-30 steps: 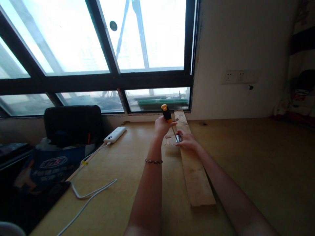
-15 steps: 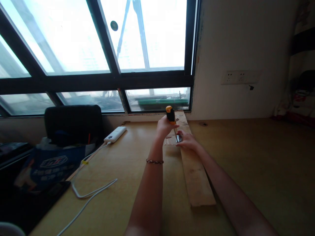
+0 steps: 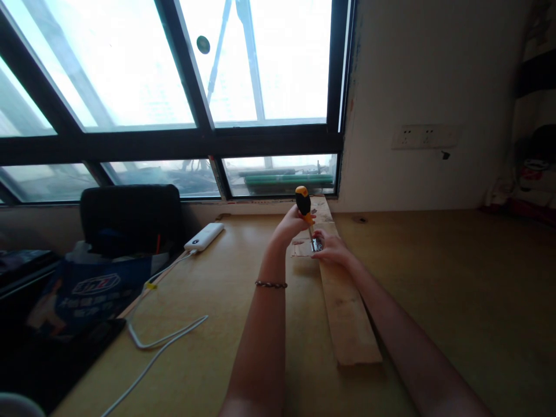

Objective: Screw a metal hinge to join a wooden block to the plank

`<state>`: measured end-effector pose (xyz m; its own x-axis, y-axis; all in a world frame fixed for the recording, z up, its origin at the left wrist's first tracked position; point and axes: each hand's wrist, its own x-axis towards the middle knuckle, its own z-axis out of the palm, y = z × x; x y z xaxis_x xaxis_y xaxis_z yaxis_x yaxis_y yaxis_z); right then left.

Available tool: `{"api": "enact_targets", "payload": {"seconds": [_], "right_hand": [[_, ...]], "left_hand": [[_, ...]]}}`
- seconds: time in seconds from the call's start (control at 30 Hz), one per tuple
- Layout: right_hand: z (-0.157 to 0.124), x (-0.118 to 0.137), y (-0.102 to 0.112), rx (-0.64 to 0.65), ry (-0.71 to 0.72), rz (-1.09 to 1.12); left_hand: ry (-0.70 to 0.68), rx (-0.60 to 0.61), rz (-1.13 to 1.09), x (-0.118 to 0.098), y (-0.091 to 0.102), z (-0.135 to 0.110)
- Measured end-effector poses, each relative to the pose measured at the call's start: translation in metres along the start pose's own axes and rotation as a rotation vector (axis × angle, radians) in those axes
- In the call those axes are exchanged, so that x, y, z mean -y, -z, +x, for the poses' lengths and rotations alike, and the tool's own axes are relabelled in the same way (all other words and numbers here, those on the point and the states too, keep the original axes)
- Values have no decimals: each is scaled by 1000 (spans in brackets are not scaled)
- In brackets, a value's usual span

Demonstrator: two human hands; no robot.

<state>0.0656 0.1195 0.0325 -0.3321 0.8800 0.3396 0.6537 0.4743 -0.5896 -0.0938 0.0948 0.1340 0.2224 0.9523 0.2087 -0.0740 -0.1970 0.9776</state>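
Note:
My left hand [image 3: 292, 226] is closed around a screwdriver [image 3: 303, 201] with a yellow and black handle. Its shaft points down to a small shiny metal piece [image 3: 317, 244], whose kind I cannot make out. The fingers of my right hand [image 3: 332, 248] grip that piece from the right side. Under both hands lies a long wooden board [image 3: 350, 313], running from near the window toward me. A shorter flat piece of wood [image 3: 299, 248] sticks out to the left beneath the metal piece.
A white power bank [image 3: 204, 237] with a white cable [image 3: 169, 341] lies on the wooden table [image 3: 243, 278]. Left of the table are a black chair [image 3: 130, 217] and a blue bag [image 3: 87, 289]. A window and a wall with sockets [image 3: 417, 136] stand behind.
My left wrist has swung slightly left, and the screwdriver handle leans a little differently. My right hand keeps its place on the metal piece. The view has shifted very slightly.

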Motion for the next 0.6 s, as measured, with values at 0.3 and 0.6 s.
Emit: {"api": "enact_targets", "payload": {"seconds": [0.3, 0.6], "right_hand": [[1, -3, -3, -12, 7, -17], [1, -2, -2, -2, -8, -19]], "left_hand": [[-36, -205, 83, 4, -25, 11], [-71, -330, -72, 27, -19, 23]]}}
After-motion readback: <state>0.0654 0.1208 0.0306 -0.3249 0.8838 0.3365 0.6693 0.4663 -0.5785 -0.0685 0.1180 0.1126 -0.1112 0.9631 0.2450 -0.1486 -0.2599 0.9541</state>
